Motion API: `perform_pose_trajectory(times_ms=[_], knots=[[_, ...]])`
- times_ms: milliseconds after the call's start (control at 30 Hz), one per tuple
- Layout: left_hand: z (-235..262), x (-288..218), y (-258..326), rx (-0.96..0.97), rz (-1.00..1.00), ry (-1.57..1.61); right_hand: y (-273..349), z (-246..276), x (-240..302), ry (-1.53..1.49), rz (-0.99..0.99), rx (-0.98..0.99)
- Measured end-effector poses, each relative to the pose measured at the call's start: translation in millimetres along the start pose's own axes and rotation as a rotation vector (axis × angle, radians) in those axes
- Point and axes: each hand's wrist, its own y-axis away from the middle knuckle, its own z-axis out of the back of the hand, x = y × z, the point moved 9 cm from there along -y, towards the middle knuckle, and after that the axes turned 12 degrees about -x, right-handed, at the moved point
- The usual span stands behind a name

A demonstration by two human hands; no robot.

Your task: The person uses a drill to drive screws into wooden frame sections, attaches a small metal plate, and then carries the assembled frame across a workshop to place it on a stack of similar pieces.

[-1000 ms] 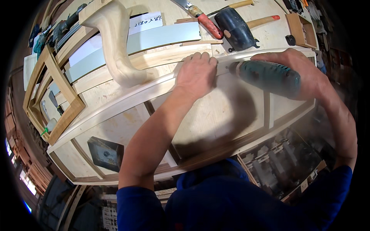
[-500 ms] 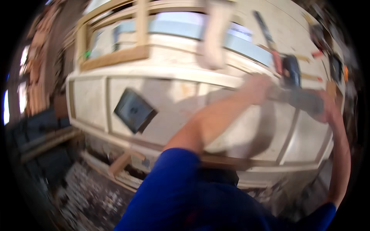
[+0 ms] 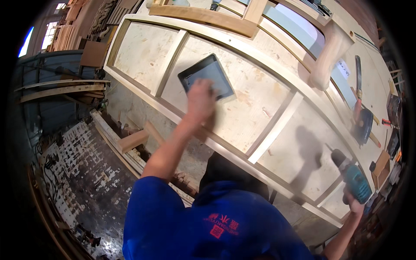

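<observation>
The dark square box sits within the wooden frame, toward its left end. The left hand, forearm angled forward, is at the box's near edge, too blurred to tell whether it grips anything. At the frame's right end, the right hand is wrapped around a teal drill, bit tilted toward the far rail. The pale workbench carries the frame; timber stands past its left end.

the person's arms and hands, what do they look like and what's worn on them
No gloves show on the left hand or right hand, and no watch on either wrist. The left sleeve is short and blue, matching the shirt, which has red print. Blur hides finer detail.
</observation>
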Motion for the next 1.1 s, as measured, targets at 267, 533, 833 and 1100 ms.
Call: perform_pose_trajectory(times_ms=[267, 533, 833, 1100], knots=[[-25, 68, -10, 0.465, -0.157, -0.44, 12, -113, 144, -0.085, 0.382, 0.268], [8, 37, -24, 0.234, -0.155, -0.148, 25, -142, 184, -0.209, 0.556, 0.348], [-38, -83, 39, 0.597, 1.103, 1.56, 32, -172, 200, -0.371, 0.451, 0.249], [-54, -122, 41, 0.624, 1.304, 1.927, 27, -180, 201, -0.27, 0.359, 0.137]])
